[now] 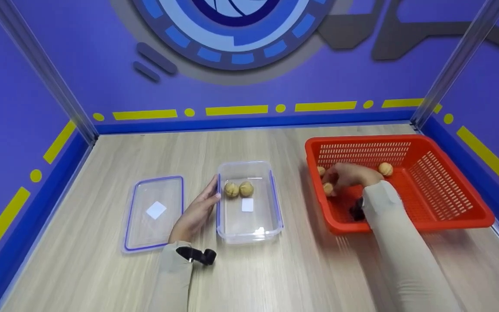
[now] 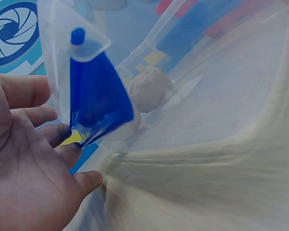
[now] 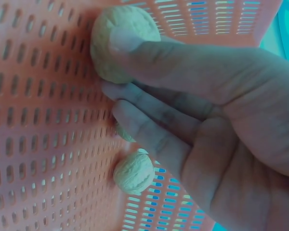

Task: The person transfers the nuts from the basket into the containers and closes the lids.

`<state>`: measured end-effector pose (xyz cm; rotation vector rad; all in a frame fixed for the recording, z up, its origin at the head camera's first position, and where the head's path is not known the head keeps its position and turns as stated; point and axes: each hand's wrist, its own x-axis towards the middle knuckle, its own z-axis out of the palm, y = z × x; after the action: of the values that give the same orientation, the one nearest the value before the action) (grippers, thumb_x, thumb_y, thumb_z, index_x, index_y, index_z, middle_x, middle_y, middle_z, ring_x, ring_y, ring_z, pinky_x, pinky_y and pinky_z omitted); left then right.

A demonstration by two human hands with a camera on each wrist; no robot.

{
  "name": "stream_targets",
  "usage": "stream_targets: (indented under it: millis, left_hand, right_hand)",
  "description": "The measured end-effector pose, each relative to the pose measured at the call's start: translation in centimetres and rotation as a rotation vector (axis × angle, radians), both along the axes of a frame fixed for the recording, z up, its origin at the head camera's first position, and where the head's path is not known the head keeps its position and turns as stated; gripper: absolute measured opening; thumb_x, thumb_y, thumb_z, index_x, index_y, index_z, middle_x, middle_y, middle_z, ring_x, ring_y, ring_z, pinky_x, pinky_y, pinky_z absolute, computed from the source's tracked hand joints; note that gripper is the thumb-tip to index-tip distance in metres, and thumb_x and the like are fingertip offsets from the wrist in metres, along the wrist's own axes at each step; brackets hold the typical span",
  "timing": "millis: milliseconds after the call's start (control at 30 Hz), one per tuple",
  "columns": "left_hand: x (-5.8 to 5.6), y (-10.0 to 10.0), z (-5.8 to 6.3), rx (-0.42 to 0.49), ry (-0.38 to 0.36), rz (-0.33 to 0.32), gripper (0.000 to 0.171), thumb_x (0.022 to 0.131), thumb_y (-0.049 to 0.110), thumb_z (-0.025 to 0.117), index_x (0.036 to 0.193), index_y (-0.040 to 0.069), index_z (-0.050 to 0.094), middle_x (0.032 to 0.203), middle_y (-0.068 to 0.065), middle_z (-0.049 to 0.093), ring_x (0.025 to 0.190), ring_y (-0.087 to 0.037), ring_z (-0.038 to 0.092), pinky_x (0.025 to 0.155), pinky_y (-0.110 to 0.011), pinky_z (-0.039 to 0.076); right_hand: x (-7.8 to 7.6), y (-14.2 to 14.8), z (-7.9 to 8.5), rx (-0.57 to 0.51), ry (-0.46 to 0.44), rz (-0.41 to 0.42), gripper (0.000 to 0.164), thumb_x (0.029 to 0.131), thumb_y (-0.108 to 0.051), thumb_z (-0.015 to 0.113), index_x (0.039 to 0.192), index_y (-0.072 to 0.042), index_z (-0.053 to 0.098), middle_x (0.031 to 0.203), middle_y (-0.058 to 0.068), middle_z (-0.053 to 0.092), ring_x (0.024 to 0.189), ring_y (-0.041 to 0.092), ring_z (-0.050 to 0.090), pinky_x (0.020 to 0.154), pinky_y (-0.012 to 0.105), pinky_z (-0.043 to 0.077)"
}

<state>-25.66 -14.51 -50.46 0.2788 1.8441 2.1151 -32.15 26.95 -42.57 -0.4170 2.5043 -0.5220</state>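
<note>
In the head view my left hand point(image 1: 195, 215) rests with relaxed fingers along the left side of a clear plastic box point(image 1: 249, 227). Its fingertips touch around a blue locking flap point(image 2: 98, 91), as the left wrist view shows. Two walnuts point(image 1: 246, 189) lie side by side inside the box, toward its far end. My right hand point(image 1: 348, 177) reaches into a red basket point(image 1: 399, 224) by its left wall. There it pinches a walnut point(image 3: 118, 43) between thumb and fingers. Another walnut point(image 3: 134, 172) sits lower in the right wrist view, and one more is partly hidden behind the fingers.
A clear lid point(image 1: 154, 229) with a blue seal lies flat on the wooden table point(image 1: 249, 277), left of the box. One walnut point(image 1: 386, 169) is near the basket's far wall. Blue printed panels point(image 1: 249, 95) enclose the table at the back and both sides.
</note>
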Motion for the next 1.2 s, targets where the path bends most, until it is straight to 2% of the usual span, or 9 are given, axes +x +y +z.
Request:
stream_targets:
  millis: [233, 400, 600, 833, 967, 1200]
  left_hand:
    - [0.0, -0.1, 0.0, -0.005, -0.023, 0.006, 0.064, 0.101, 0.009, 0.039, 0.155, 0.014, 0.008, 0.163, -0.007, -0.005, 0.150, -0.023, -0.009, 0.123, -0.039, -0.006]
    - [-0.1, -0.1, 0.0, -0.003, -0.022, 0.002, 0.064, 0.100, 0.009, 0.040, 0.155, 0.013, 0.007, 0.163, -0.008, -0.005, 0.150, -0.024, -0.009, 0.123, -0.040, -0.006]
    - [0.0, 0.0, 0.0, -0.010, -0.026, 0.009, 0.064, 0.100, 0.010, 0.040, 0.155, 0.014, 0.007, 0.163, -0.007, -0.005, 0.150, -0.023, -0.009, 0.123, -0.040, -0.006]
    - [0.0, 0.0, -0.1, -0.003, -0.030, 0.016, 0.064, 0.100, 0.010, 0.040, 0.155, 0.015, 0.008, 0.163, -0.007, -0.004, 0.150, -0.023, -0.008, 0.123, -0.040, -0.005]
    - [-0.1, 0.0, -0.2, 0.009, -0.016, 0.005, 0.064, 0.100, 0.009, 0.039, 0.155, 0.013, 0.007, 0.162, -0.008, -0.006, 0.150, -0.024, -0.009, 0.123, -0.040, -0.006]
    - [0.0, 0.0, 0.0, 0.004, -0.014, 0.000, 0.064, 0.101, 0.010, 0.040, 0.155, 0.013, 0.006, 0.163, -0.009, -0.004, 0.150, -0.023, -0.009, 0.123, -0.040, -0.006]
  right_hand:
    - [-0.1, 0.2, 0.1, -0.038, -0.005, 0.035, 0.031, 0.081, -0.003, 0.070, 0.112, -0.008, 0.070, 0.102, 0.006, 0.068, 0.090, 0.018, 0.058, 0.087, 0.038, 0.055]
    - [0.0, 0.5, 0.4, -0.074, -0.020, -0.004, 0.033, 0.081, -0.003, 0.071, 0.113, -0.009, 0.069, 0.104, 0.007, 0.068, 0.091, 0.018, 0.059, 0.091, 0.041, 0.055]
    - [0.2, 0.7, 0.9, -0.092, -0.013, -0.026, 0.036, 0.080, -0.007, 0.074, 0.116, -0.009, 0.068, 0.103, 0.007, 0.066, 0.089, 0.018, 0.059, 0.088, 0.039, 0.054]
    - [0.4, 0.9, 1.4, -0.097, 0.031, -0.029, 0.040, 0.082, -0.007, 0.073, 0.121, -0.008, 0.066, 0.112, 0.010, 0.067, 0.095, 0.022, 0.059, 0.094, 0.047, 0.053]
    - [0.6, 1.2, 1.6, -0.100, 0.085, -0.006, 0.040, 0.081, -0.006, 0.073, 0.121, -0.007, 0.066, 0.113, 0.012, 0.068, 0.098, 0.023, 0.060, 0.092, 0.047, 0.054]
    - [0.8, 1.2, 2.4, -0.116, 0.147, 0.031, 0.037, 0.080, -0.003, 0.074, 0.116, -0.002, 0.067, 0.107, 0.013, 0.070, 0.095, 0.025, 0.064, 0.085, 0.042, 0.058]
